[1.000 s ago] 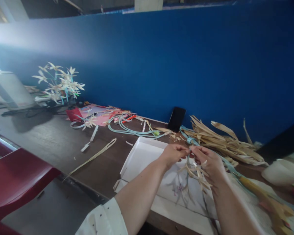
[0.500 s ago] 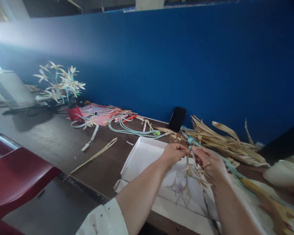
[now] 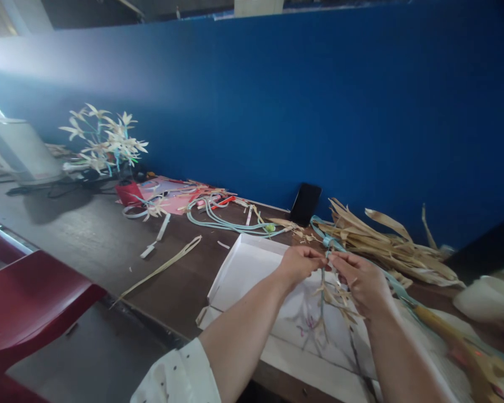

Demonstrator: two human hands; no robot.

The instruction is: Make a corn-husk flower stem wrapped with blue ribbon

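Note:
Over a white cardboard box (image 3: 246, 268), my left hand (image 3: 299, 263) and my right hand (image 3: 360, 280) meet fingertip to fingertip. Both are closed in a pinch on the upper end of a handmade flower stem (image 3: 322, 291), bound in pale blue. Pale, dried-leaf petals (image 3: 338, 299) hang from it below my fingers, partly covered by my right hand. The exact spot that each hand pinches is hidden by the fingers. Just beyond my hands, a light blue strip (image 3: 334, 243) lies beside a bundle of dry husks (image 3: 373, 240).
A yellow glue gun (image 3: 457, 336) lies by my right forearm. A black phone (image 3: 305, 204) leans on the blue partition (image 3: 277, 112). Coiled pale blue cord (image 3: 210, 218) lies mid-table. At left stand a red pot (image 3: 129, 193) of husk flowers (image 3: 109, 140) and a red chair (image 3: 37, 302).
The view has shifted very slightly. Both hands keep their pinch on the flower stem in nearly the same place.

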